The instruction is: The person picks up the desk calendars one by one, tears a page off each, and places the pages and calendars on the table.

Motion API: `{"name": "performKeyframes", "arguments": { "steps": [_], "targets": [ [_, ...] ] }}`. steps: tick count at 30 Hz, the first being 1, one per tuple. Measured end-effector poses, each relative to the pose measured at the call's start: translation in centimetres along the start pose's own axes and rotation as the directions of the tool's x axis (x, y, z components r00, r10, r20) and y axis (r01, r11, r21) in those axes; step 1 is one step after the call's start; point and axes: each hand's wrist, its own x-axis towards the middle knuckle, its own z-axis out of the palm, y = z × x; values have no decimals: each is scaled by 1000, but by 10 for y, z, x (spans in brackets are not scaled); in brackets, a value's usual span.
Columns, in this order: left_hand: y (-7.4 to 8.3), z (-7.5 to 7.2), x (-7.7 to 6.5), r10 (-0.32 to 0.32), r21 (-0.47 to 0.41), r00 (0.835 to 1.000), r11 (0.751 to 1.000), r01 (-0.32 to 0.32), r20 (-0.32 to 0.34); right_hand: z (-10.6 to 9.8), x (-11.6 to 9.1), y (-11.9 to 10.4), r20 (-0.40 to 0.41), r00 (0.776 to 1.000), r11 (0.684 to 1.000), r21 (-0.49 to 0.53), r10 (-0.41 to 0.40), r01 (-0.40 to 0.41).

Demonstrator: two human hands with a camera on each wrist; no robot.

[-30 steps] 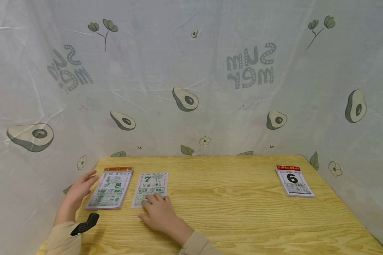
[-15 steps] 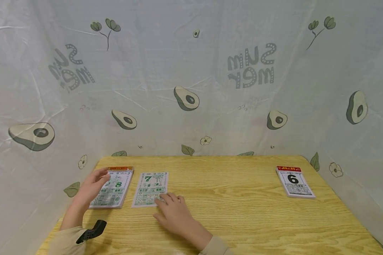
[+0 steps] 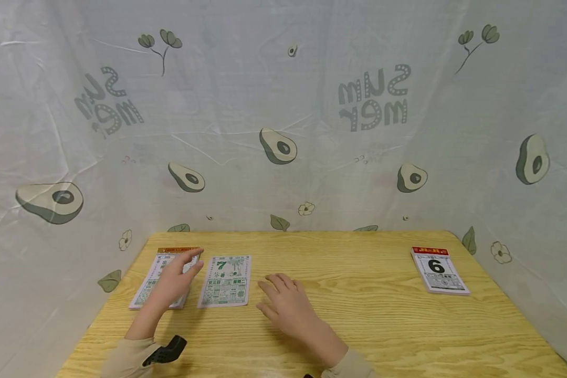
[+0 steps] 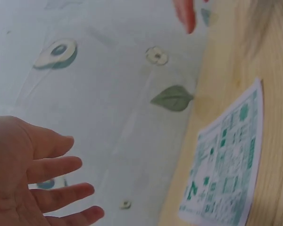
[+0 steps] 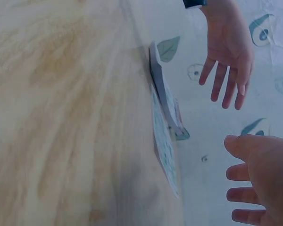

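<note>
My left hand (image 3: 172, 281) hovers over the tear-off calendar (image 3: 144, 294) at the left, covering part of its page; its fingers are spread and hold nothing in the left wrist view. Beside that pad lies a loose calendar sheet (image 3: 227, 281) with a green 7, flat on the table. My right hand (image 3: 290, 310) is above the table just right of the sheet, apart from it, its fingers relaxed and nothing in them. The right wrist view shows both the thick calendar pad (image 5: 162, 89) and the thin sheet (image 5: 164, 146) edge-on.
A smaller calendar pad (image 3: 439, 273) with a red header and a black 6 lies at the table's right side. The wooden table (image 3: 359, 315) meets a pale curtain (image 3: 236, 105) with avocado prints at its back and sides.
My left hand has moved right, from beside the left calendar to above it. My right hand has left the loose sheet and moved right. The sheet and pads stay in place.
</note>
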Motion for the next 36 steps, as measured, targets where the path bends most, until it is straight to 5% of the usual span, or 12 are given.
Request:
{"name": "performKeyframes", "arguments": {
  "steps": [6, 17, 20, 24, 27, 30, 36],
  "targets": [
    [18, 31, 9, 138, 26, 989, 990, -137, -59, -14, -7, 21, -25, 999, 998, 52, 40, -38],
    [52, 69, 23, 318, 87, 936, 948, -308, -152, -30, -21, 55, -86, 989, 992, 62, 118, -113],
    [58, 80, 27, 399, 152, 899, 914, -375, -183, -34, -24, 64, -88, 986, 989, 57, 144, -140],
    [67, 94, 34, 546, 297, 806, 827, -476, -228, -41, -28, 76, -113, 980, 986, 49, 162, -158],
    [76, 102, 38, 615, 371, 751, 773, -514, -240, -47, -32, 86, -138, 975, 985, 37, 173, -169],
    [87, 109, 41, 634, 387, 741, 754, -530, -222, -53, -37, 96, -152, 969, 981, 32, 193, -190],
    [109, 122, 51, 641, 351, 734, 755, -553, -222, -65, -45, 117, -175, 954, 970, 54, 245, -239]
  ]
}}
